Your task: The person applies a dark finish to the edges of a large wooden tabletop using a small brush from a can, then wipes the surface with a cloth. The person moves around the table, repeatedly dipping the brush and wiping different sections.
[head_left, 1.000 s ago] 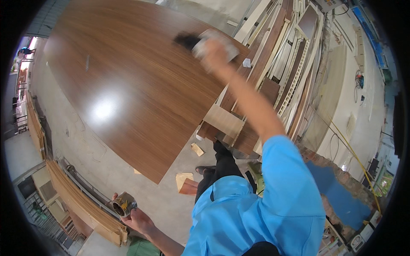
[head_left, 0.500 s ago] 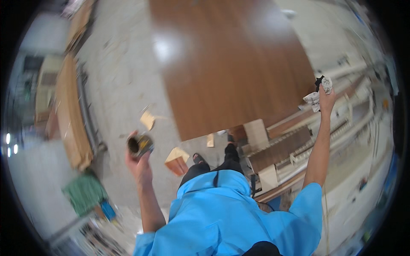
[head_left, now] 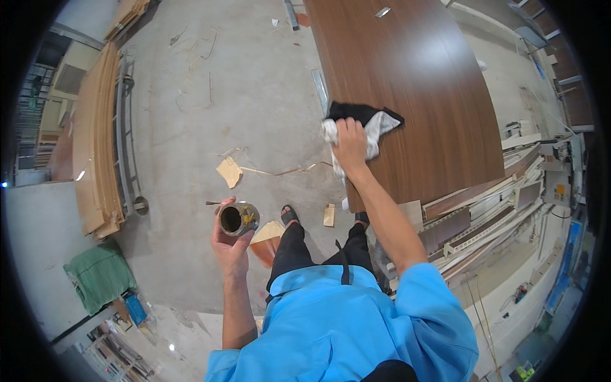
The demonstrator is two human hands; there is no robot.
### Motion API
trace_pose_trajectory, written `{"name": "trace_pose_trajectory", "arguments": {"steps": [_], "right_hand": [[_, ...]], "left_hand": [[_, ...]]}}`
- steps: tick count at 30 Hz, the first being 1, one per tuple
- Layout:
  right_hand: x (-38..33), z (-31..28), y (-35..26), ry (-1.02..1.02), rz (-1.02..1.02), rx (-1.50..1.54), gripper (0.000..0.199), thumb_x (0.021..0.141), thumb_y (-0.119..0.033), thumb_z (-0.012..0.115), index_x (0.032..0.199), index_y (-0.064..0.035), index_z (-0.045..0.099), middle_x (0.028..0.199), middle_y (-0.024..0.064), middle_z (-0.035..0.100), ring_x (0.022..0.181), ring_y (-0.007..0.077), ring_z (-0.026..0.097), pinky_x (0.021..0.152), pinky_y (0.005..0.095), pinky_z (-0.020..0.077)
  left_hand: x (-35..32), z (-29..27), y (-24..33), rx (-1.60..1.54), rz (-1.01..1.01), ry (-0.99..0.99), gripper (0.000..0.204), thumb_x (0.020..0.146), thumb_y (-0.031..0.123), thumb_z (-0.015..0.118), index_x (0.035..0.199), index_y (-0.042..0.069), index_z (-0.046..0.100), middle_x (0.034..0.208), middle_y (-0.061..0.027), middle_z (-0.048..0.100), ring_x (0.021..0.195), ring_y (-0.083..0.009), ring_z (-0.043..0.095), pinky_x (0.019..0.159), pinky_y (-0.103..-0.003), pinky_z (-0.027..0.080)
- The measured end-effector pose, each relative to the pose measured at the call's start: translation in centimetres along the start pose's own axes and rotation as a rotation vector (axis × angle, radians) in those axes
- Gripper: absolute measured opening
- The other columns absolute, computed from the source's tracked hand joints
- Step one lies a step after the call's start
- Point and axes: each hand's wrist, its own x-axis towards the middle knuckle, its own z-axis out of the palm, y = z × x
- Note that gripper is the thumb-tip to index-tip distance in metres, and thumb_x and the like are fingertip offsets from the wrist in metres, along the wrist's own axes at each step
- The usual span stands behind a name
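Observation:
A brown wood-grain panel [head_left: 426, 121] with a glossy top lies ahead of me, right of centre. My right hand [head_left: 351, 148] is pressed on its left edge, fingers closed over a black and white cloth [head_left: 377, 121]. The cloth spreads past the fingers onto the panel top, and part of it hangs over the edge. At the left, held off the floor, my left hand [head_left: 230, 245] is wrapped round an open-topped can [head_left: 234, 219] with a dark inside and yellowish marks on its outer wall. A thin stick-like piece [head_left: 213, 203] shows beside its fingertips.
Long boards and strips [head_left: 487, 223] are piled right of the panel. Stacked sheets [head_left: 95, 146] stand at the far left, near a green cover [head_left: 100, 275]. On the concrete floor [head_left: 165, 127] lie a torn tan scrap [head_left: 229, 172], a small tan piece [head_left: 329, 215] and thin strips.
My right hand with the cloth has gone from the panel's right side to its left edge. The can in my left hand has come slightly right. The view has shifted too.

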Motion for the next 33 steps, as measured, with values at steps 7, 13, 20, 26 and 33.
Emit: {"name": "trace_pose_trajectory", "arguments": {"steps": [7, 13, 20, 26, 33], "right_hand": [[0.9, 2.9, -4.1, -0.134, 0.091, 0.18, 0.04, 0.069, 0.003, 0.066, 0.109, -0.0032, 0.063, 0.102, 0.0201, 0.058, 0.098, 0.0442, 0.054, 0.084, 0.052, 0.0436], [18.0, 8.6, 2.7, -0.134, -0.199, 0.13, 0.033, 0.072, 0.002, 0.076, 0.102, -0.0033, 0.066, 0.096, 0.0171, 0.063, 0.095, 0.0426, 0.063, 0.081, 0.047, 0.0494], [26.5, 11.1, 5.7, -0.292, -0.377, 0.203, 0.03, 0.076, 0.001, 0.073, 0.105, -0.0036, 0.068, 0.098, 0.0158, 0.066, 0.095, 0.0396, 0.065, 0.083, 0.0455, 0.0512], [30.1, 13.1, 9.8, -0.42, -0.377, 0.176, 0.027, 0.077, 0.0, 0.07, 0.104, -0.0007, 0.07, 0.093, 0.0163, 0.067, 0.09, 0.0385, 0.067, 0.078, 0.0414, 0.0517], [36.2, 16.1, 10.0, -0.222, -0.541, 0.19, 0.028, 0.078, -0.005, 0.076, 0.106, -0.0013, 0.07, 0.096, 0.0169, 0.07, 0.093, 0.0386, 0.068, 0.08, 0.0406, 0.0533]], "left_hand": [[11.8, -13.2, -1.4, -0.071, -0.06, -0.004, 0.072, 0.074, 0.003, 0.079, 0.143, -0.001, 0.057, 0.15, -0.0134, 0.054, 0.142, -0.0251, 0.05, 0.116, -0.041, 0.044], [16.9, -12.4, -4.7, -0.017, -0.083, 0.068, 0.073, 0.072, 0.014, 0.086, 0.139, -0.001, 0.061, 0.146, -0.0135, 0.056, 0.139, -0.0262, 0.051, 0.116, -0.041, 0.042], [17.6, -7.6, -7.0, -0.038, -0.022, 0.2, 0.078, 0.071, 0.023, 0.091, 0.14, 0.001, 0.06, 0.145, -0.0123, 0.054, 0.136, -0.0244, 0.053, 0.115, -0.04, 0.043], [16.5, -3.3, -9.5, -0.042, -0.098, 0.291, 0.079, 0.07, 0.022, 0.09, 0.14, 0.002, 0.06, 0.146, -0.0117, 0.054, 0.139, -0.0246, 0.05, 0.116, -0.04, 0.042], [16.6, -1.0, -10.6, -0.051, -0.136, 0.362, 0.081, 0.07, 0.022, 0.09, 0.142, 0.002, 0.059, 0.148, -0.0123, 0.053, 0.14, -0.025, 0.05, 0.116, -0.04, 0.043]]}}
